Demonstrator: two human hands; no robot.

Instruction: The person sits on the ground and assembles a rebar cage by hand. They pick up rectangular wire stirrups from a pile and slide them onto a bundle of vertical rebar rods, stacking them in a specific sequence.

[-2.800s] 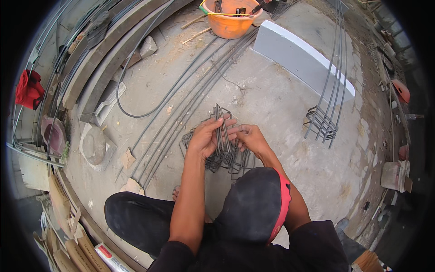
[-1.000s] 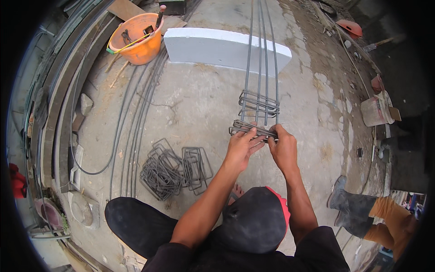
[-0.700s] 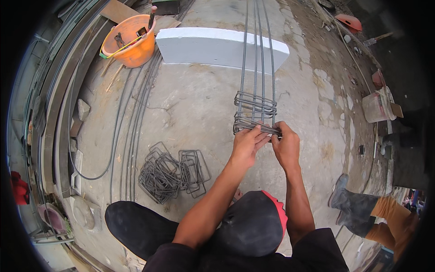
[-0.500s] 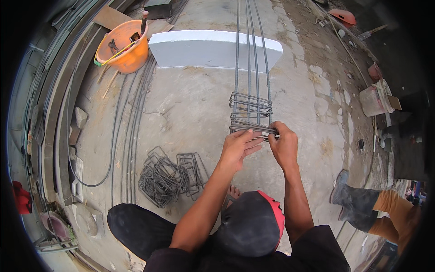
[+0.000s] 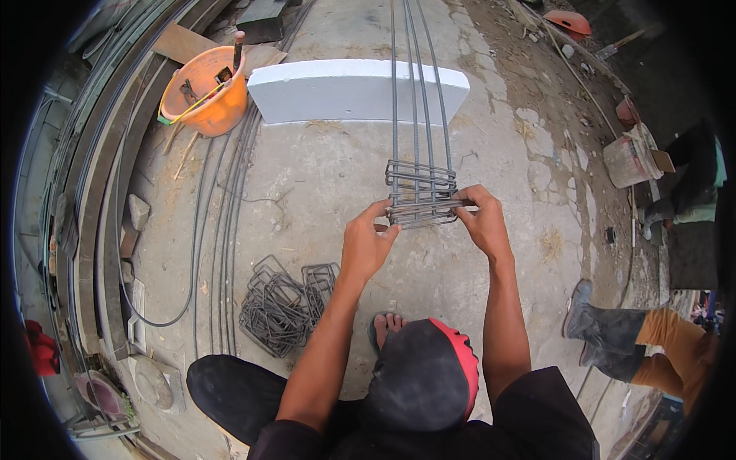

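Stirrup sits on the long bars, nearest of a small stack, above the concrete floor. Best kept square to the bars and spaced evenly from the next one. Left hand pinches its left end, fingers curled; right hand grips the right end, closed around the wire.

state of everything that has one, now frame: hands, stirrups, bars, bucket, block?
left hand: gripping the nearest stirrup's left side
right hand: gripping its right side
nearest stirrup: around the long bars, held
long bars: lying over the white block
white block: flat on the ground
loose stirrups: piled on the ground
orange bucket: upright, tools inside
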